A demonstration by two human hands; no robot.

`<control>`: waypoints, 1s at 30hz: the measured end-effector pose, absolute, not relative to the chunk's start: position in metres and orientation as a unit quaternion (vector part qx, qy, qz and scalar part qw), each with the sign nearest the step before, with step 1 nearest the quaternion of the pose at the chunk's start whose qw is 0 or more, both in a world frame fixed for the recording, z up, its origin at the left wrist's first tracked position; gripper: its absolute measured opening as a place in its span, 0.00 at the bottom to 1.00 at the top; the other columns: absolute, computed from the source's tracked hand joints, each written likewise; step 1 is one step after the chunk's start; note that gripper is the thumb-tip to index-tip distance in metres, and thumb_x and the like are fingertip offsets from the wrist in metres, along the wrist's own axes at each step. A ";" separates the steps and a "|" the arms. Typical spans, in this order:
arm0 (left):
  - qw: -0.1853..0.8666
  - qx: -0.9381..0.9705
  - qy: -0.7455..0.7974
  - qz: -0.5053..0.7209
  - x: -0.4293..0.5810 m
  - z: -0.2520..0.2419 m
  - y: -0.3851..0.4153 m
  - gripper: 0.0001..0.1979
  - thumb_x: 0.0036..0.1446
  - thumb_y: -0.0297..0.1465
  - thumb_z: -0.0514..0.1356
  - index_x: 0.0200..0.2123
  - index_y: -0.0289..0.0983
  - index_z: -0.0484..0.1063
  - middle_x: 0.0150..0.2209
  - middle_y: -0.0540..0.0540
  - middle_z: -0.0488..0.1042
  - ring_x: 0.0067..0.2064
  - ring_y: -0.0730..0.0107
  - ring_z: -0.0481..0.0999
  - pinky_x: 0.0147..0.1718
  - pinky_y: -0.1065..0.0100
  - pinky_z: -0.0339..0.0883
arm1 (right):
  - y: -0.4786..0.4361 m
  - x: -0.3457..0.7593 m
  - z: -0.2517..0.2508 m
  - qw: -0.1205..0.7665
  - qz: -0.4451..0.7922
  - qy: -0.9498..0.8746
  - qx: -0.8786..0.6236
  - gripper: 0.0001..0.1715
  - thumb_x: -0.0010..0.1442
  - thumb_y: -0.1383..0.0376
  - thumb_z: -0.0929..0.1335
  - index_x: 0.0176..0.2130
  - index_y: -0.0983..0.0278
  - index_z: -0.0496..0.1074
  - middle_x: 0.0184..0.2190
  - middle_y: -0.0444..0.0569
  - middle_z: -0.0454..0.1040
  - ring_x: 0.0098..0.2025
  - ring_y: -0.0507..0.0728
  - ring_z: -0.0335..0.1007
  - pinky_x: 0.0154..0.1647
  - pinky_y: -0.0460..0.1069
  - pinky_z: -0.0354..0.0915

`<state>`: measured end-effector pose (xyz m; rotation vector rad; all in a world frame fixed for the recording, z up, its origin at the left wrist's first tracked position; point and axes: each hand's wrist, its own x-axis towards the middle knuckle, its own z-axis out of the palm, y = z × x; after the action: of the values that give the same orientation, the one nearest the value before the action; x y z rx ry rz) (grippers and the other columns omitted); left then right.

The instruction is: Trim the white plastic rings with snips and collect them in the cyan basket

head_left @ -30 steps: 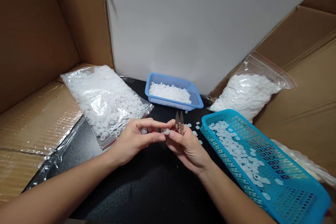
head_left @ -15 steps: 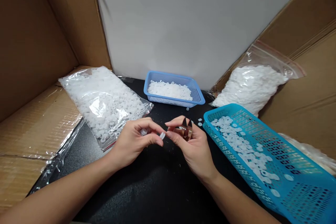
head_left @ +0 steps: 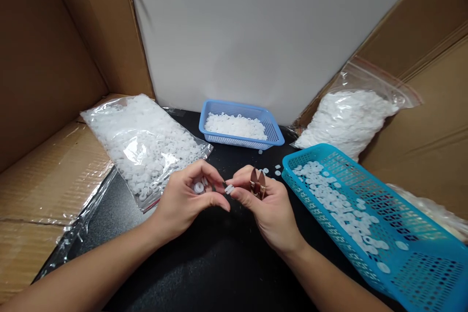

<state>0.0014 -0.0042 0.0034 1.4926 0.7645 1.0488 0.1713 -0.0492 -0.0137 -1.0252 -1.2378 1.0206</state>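
My left hand [head_left: 181, 197] is cupped around several small white plastic rings [head_left: 198, 187], its thumb held apart from the index finger. Between the thumb and forefinger of my right hand [head_left: 276, 212] is a small white plastic piece [head_left: 229, 189], close to the left fingertips. The same right hand also keeps a small pair of metal cutters [head_left: 258, 184], blades pointing up between the fingers; the handles are hidden in the palm. Loose white discs [head_left: 278, 170] lie on the black table just beyond the right hand.
A blue basket [head_left: 241, 142] of white rings stands at the back. On the right is a turquoise basket [head_left: 318, 212] with white discs. A clear bag of rings [head_left: 146, 141] lies left; another filled bag [head_left: 347, 117] leans against the cardboard [head_left: 431, 122] at right.
The left thumb and forefinger have parted, showing the rings in the palm. The small white piece has passed from the left fingertips to the right ones.
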 end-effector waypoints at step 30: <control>0.518 0.679 0.275 0.441 -0.003 -0.002 0.000 0.03 0.53 0.27 0.73 0.32 0.41 0.86 0.25 0.51 0.76 0.28 0.77 0.72 0.30 0.76 0.64 | -0.052 0.167 -0.020 0.537 0.564 -0.499 -0.380 0.21 0.64 0.53 0.72 0.29 0.67 0.72 0.25 0.42 0.61 0.25 0.45 0.47 0.26 0.45 0.48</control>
<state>-0.0026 -0.0004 -0.0019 1.6305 0.6592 1.0585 0.1672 -0.0523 -0.0200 -0.9041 -1.1872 1.3423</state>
